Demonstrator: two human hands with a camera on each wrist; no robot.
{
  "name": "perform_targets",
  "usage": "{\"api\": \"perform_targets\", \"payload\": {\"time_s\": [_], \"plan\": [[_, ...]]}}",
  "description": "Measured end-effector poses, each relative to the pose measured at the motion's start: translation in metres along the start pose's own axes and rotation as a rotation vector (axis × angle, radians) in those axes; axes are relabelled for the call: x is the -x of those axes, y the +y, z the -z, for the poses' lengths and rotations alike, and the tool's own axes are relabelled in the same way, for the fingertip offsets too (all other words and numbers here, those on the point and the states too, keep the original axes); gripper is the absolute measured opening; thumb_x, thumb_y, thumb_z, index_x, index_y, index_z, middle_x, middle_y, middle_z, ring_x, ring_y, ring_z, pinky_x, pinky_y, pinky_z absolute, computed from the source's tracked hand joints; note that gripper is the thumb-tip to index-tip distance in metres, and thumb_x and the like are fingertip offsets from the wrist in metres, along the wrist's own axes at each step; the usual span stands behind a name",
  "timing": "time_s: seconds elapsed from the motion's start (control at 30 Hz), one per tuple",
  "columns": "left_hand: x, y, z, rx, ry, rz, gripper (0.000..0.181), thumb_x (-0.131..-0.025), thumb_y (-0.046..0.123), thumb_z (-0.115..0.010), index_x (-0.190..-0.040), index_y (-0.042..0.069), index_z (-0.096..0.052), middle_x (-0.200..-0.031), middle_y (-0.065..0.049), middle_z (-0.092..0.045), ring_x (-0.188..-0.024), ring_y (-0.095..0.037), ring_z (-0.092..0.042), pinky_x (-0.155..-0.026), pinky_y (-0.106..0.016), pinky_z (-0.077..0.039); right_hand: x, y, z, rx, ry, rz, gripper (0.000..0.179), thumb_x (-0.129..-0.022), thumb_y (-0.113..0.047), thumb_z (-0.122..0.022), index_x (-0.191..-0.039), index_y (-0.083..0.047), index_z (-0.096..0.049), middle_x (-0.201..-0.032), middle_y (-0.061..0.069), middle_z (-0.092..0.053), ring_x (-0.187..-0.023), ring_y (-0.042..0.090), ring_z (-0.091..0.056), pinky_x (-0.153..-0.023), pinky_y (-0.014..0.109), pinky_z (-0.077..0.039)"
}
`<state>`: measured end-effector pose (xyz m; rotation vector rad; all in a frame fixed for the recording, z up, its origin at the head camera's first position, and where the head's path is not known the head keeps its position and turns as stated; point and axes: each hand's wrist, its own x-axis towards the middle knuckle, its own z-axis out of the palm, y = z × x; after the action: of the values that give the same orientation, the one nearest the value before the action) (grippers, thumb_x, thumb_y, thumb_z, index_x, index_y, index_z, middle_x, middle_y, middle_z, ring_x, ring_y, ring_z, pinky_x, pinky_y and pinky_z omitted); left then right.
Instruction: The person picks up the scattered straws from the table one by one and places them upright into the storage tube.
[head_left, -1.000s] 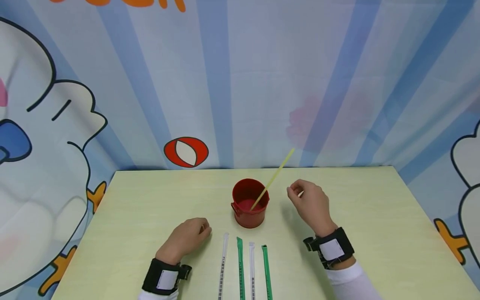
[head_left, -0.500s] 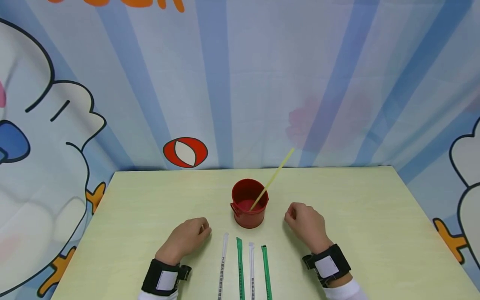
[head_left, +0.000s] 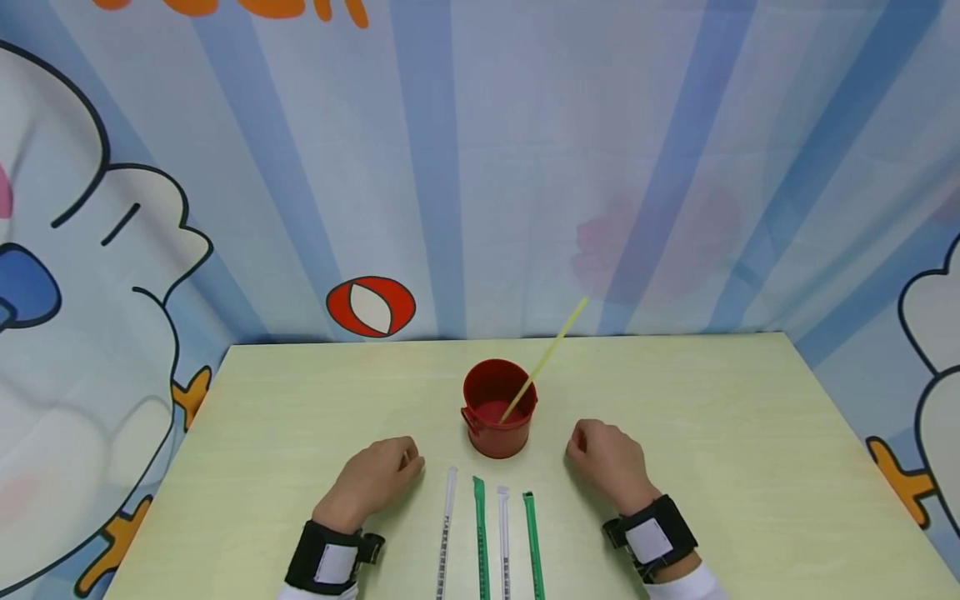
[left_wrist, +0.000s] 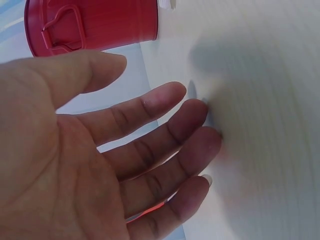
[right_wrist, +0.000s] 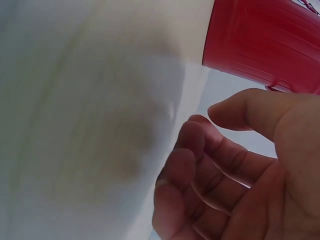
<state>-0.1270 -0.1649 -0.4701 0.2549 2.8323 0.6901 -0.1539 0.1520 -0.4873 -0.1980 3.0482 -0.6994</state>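
Note:
A small red bucket (head_left: 491, 437) stands upright toward the back of the table, with one yellow straw (head_left: 555, 342) leaning out of it to the right. My left hand (head_left: 372, 477) rests at the table to the bucket's front left; the left wrist view shows its fingers relaxed and holding nothing. On the bucket's right lies my right hand (head_left: 611, 467), fingers loosely curled, thumb apart from them, nothing between. Between the hands several wrapped straws lie in a row: a white straw (head_left: 447, 529), a green straw (head_left: 481, 533), another white straw (head_left: 504, 537) and another green straw (head_left: 533, 542).
The pale wooden table (head_left: 322, 392) ends at the back against a blue striped cloth (head_left: 510, 167) with cartoon figures. Each wrist wears a black strap with a camera, such as the left strap (head_left: 322, 557).
My right hand has come back toward the front of the table, away from above the bucket's right side, and lowered. The left hand, bucket and straws stay where they were.

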Motion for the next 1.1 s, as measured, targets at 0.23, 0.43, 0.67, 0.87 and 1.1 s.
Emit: {"api": "perform_targets", "payload": {"time_s": [0.23,0.43,0.67,0.87,1.1], "plan": [[0.001,0.003,0.001,-0.002,-0.001,0.003,0.013,-0.089,0.024,-0.05,-0.083,0.014,-0.055,-0.064,0.002,-0.046,-0.058,-0.012,-0.043,-0.054,-0.03,-0.035,0.001,0.002,-0.002,0.0,-0.024,-0.005,0.014,-0.078,-0.015,-0.053,-0.065,-0.016,-0.049,-0.054,-0.004,-0.043,-0.05,0.013,-0.041,-0.045,0.031,-0.033],[0.001,0.004,-0.001,-0.011,0.003,-0.009,0.013,-0.089,0.024,-0.051,-0.082,0.014,-0.055,-0.063,0.003,-0.046,-0.058,-0.012,-0.043,-0.053,-0.03,-0.035,0.001,0.002,-0.003,0.007,-0.029,-0.007,0.014,-0.078,-0.015,-0.053,-0.065,-0.016,-0.05,-0.054,-0.004,-0.043,-0.05,0.013,-0.042,-0.045,0.031,-0.033],[0.0,0.011,-0.006,-0.029,-0.048,0.004,0.02,-0.086,0.03,-0.057,-0.075,0.015,-0.052,-0.061,0.001,-0.045,-0.057,-0.013,-0.042,-0.053,-0.029,-0.033,0.001,0.003,-0.002,0.007,-0.03,-0.008,0.013,-0.077,-0.016,-0.053,-0.065,-0.016,-0.05,-0.054,-0.004,-0.043,-0.05,0.013,-0.042,-0.045,0.031,-0.033],[0.002,0.019,-0.012,-0.025,-0.104,-0.004,0.026,-0.081,0.036,-0.062,-0.068,0.016,-0.053,-0.057,0.001,-0.043,-0.054,-0.014,-0.043,-0.052,-0.028,-0.033,0.001,0.003,-0.002,0.002,-0.031,-0.009,0.013,-0.078,-0.016,-0.053,-0.065,-0.016,-0.049,-0.054,-0.004,-0.043,-0.05,0.013,-0.042,-0.045,0.03,-0.033],[0.003,0.022,-0.02,-0.043,-0.134,-0.01,0.031,-0.076,0.041,-0.066,-0.064,0.016,-0.052,-0.054,0.002,-0.044,-0.051,-0.013,-0.042,-0.049,-0.028,-0.031,0.002,0.003,-0.002,-0.006,-0.032,-0.013,0.013,-0.078,-0.017,-0.053,-0.066,-0.016,-0.05,-0.055,-0.004,-0.044,-0.051,0.013,-0.042,-0.045,0.031,-0.033]]}}
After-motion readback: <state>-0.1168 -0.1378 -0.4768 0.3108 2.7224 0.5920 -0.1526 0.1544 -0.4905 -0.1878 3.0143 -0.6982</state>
